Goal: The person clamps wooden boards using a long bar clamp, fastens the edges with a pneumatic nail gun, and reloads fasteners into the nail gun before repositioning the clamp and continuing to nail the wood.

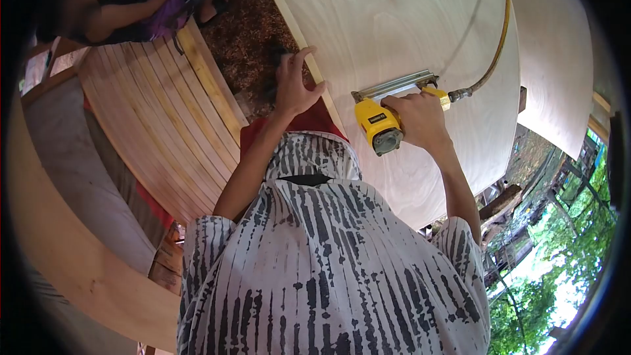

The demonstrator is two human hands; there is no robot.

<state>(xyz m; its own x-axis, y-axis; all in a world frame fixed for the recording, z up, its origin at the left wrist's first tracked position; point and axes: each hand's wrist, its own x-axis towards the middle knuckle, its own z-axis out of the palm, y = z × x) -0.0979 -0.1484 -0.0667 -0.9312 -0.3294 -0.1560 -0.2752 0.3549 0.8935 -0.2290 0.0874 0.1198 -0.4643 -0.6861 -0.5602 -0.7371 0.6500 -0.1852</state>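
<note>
My right hand [420, 118] is wrapped around the handle of a yellow air nail gun [374, 122]. The gun lies over a pale plywood sheet [420, 197], its silver magazine [397, 84] pointing away from me. From the handle end a yellow-brown air hose [499, 46] curves up toward the top right. My left hand [299, 87] is at the sheet's left edge, thumb and forefinger spread apart and nothing held between them. Whether its fingertips touch the edge is hard to tell. Its other fingers are partly in shadow.
Left of the sheet lies a ground strip [246, 33] covered in brown shavings. Beyond it stands a stack of narrow wooden boards [158, 112]. Another person [138, 17] is at the upper left. A further plywood sheet [555, 59] and green trees [565, 250] are on the right.
</note>
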